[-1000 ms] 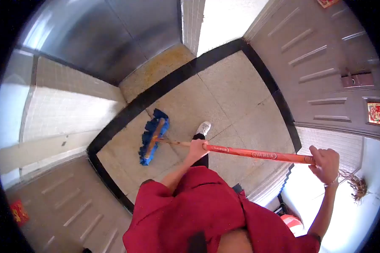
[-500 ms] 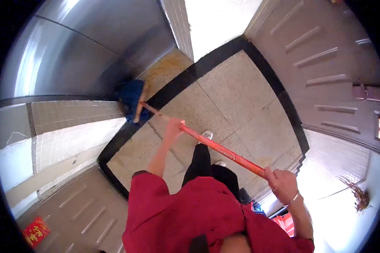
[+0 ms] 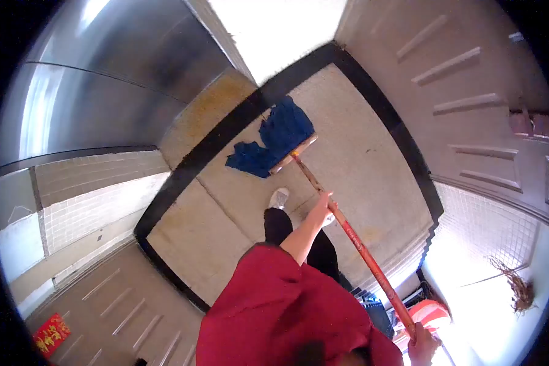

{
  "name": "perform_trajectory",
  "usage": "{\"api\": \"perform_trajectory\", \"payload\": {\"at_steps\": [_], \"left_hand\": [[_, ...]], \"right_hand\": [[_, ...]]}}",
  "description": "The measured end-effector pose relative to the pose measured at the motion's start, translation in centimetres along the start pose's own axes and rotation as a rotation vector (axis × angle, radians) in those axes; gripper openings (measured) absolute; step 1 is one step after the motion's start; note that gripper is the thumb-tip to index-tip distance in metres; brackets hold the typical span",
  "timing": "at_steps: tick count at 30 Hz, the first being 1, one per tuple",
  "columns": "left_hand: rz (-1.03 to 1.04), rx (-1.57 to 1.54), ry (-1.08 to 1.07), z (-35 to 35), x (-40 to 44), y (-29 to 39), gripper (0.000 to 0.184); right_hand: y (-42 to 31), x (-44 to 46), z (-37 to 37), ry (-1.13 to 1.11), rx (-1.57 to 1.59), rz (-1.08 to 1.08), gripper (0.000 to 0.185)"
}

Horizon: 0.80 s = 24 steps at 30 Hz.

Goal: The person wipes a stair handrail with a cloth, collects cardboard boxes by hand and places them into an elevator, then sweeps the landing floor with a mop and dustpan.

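A mop with a red pole (image 3: 372, 263) slants across the view from lower right to upper middle. Its wooden crossbar head (image 3: 294, 154) has a dark blue cloth (image 3: 285, 128) spread out from it on the tiled floor. My left hand (image 3: 323, 209) is wrapped round the lower part of the pole, near the head. Farther back, my right hand (image 3: 422, 344) grips the pole's top end at the lower right. Part of the right hand is cut off by shadow and the frame's bottom.
Metal doors (image 3: 116, 79) stand at the upper left and a brown panelled door (image 3: 470, 104) at the right. A black border (image 3: 189, 160) frames the floor. My shoe (image 3: 279, 198) is close to the cloth. Behind me are steps and a red object (image 3: 430, 315).
The mop head and blue cloth have moved right, away from the metal doors onto the middle floor. Both hands moved right with the pole, the right one also dropping lower.
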<state>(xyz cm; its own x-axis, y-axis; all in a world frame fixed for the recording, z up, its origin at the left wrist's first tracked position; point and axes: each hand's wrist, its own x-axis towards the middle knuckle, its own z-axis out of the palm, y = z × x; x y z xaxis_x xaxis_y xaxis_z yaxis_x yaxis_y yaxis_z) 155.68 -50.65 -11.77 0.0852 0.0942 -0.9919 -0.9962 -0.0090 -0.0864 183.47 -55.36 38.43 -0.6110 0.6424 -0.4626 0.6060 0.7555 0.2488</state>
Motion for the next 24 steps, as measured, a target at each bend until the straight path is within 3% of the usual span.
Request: {"api": "perform_trajectory", "payload": {"at_steps": [1, 3, 5, 6, 9, 15, 19, 22, 24], "left_hand": [[-0.025, 0.139, -0.044, -1.2, 4.1, -2.6, 0.032], [-0.035, 0.277, -0.083, -4.1, 8.3, -6.1, 0.035], [0.019, 0.495, -0.284, -6.9, 9.6, -7.2, 0.017], [0.041, 0.502, -0.268, -6.8, 8.1, -6.8, 0.017], [0.362, 0.329, -0.054, -4.2, -4.6, -4.4, 0.011], [0.39, 0.249, -0.078, 0.3, -14.4, 0.2, 0.016], [0.517, 0.204, -0.308, 3.4, -19.7, 1.4, 0.015], [0.752, 0.273, -0.445, 7.1, -24.0, 3.2, 0.015], [0.791, 0.253, -0.442, 9.0, -22.9, 5.8, 0.017]], "right_hand": [[0.1, -1.0, 1.4, -0.165, 0.185, 0.167, 0.012], [0.9, -3.7, 6.2, -0.243, 0.365, 0.312, 0.011], [1.4, -4.9, 12.3, -0.246, 0.516, 0.403, 0.011], [1.5, -4.8, 15.3, -0.237, 0.574, 0.43, 0.012], [1.1, -2.1, 22.9, -0.171, 0.7, 0.468, 0.013], [1.4, -3.5, 32.0, -0.078, 0.806, 0.53, 0.019], [1.4, -3.7, 34.4, -0.049, 0.839, 0.537, 0.024], [2.4, 2.2, 28.2, -0.13, 0.868, 0.499, 0.019], [2.0, 5.9, 25.7, -0.187, 0.859, 0.478, 0.015]]}}
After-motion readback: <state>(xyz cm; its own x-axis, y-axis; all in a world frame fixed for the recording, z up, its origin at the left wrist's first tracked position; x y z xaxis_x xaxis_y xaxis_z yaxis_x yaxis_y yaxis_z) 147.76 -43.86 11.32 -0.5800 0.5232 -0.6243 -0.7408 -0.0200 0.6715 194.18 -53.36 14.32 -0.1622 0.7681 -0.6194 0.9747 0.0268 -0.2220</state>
